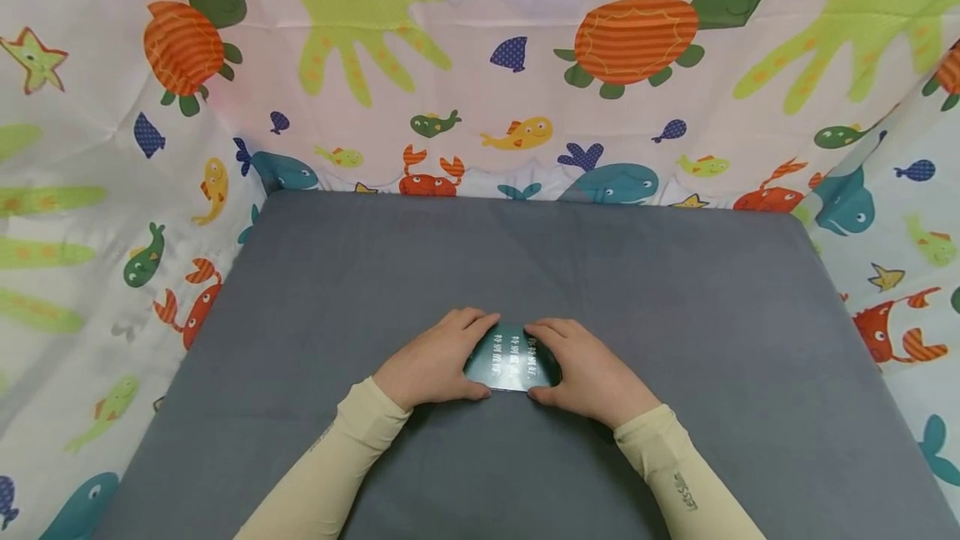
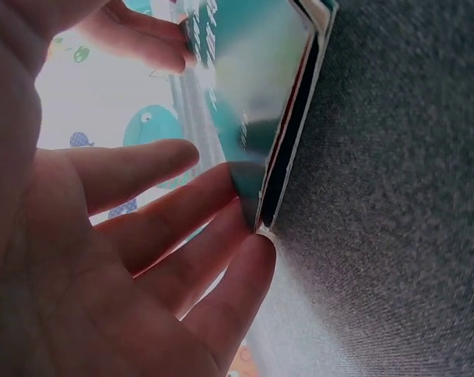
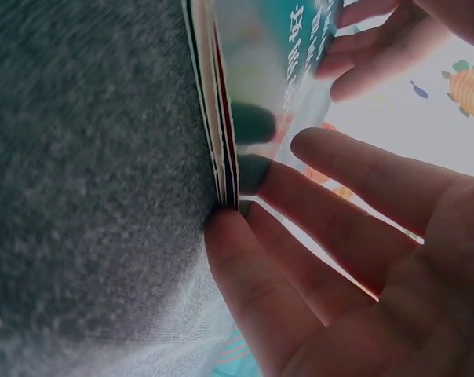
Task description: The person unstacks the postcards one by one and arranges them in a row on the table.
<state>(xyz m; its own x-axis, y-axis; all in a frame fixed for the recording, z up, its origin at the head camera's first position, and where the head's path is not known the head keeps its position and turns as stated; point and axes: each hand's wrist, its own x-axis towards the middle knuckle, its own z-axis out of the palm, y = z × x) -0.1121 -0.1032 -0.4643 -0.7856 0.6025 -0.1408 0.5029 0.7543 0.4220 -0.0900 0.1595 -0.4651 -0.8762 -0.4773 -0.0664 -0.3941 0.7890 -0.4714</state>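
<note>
Between the two hands is a small stack of glossy teal cards [image 1: 513, 363] with white lettering. Its layered edge, with white, dark and red layers, shows in both wrist views; whether the layers are bound cannot be told. My left hand [image 1: 438, 361] holds the left side, thumb at the near edge and index finger at the far edge. My right hand [image 1: 592, 373] grips the right side the same way. In the left wrist view, left fingertips touch a corner of the cards [image 2: 257, 86]. Right fingertips meet the cards' edge [image 3: 253, 63] in the right wrist view.
The cards are low over a grey cloth-covered table [image 1: 360, 273]. A white curtain [image 1: 247, 119] printed with sea animals stands behind the table and along both sides. Cream sleeves [image 1: 330, 448] cover both forearms.
</note>
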